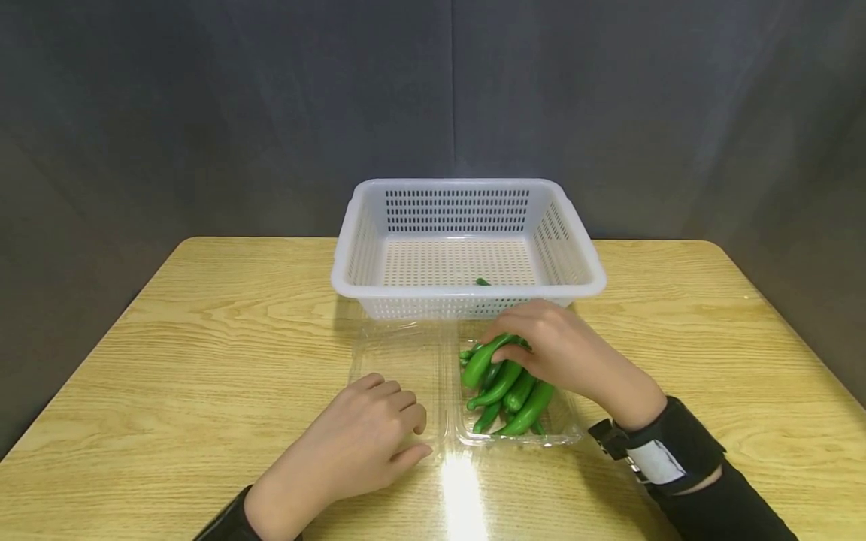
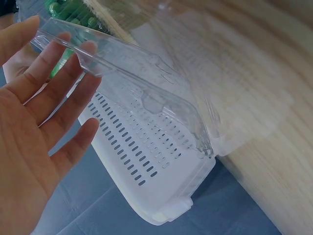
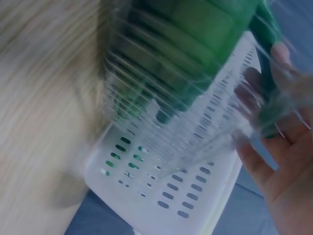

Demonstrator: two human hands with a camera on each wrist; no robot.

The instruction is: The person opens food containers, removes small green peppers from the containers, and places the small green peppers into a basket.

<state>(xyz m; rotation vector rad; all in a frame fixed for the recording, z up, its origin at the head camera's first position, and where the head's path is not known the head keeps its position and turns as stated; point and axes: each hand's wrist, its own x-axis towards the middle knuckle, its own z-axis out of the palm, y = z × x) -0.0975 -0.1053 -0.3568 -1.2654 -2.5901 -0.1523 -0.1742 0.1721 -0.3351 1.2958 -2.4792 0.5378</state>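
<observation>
A clear plastic clamshell box (image 1: 467,439) lies unfolded, with green peppers (image 1: 534,409) heaped in its right half. Over the heap, my right hand (image 1: 558,349) pinches a green pepper (image 1: 479,367) between thumb and fingers. In the right wrist view the box's clear wall partly covers those fingers (image 3: 254,161). My left hand (image 1: 361,432) is by the lid (image 1: 399,353), which forms the box's left half. The left wrist view has its fingers relaxed and spread, fingertips right at the lid's edge, with nothing in the palm.
Behind the box stands a white slotted basket (image 1: 345,278), its front close to the box's back edge. A small piece of green pepper (image 1: 482,282) shows inside it. Everything rests on a wooden table (image 1: 203,361), with a dark cloth backdrop (image 1: 271,113) behind.
</observation>
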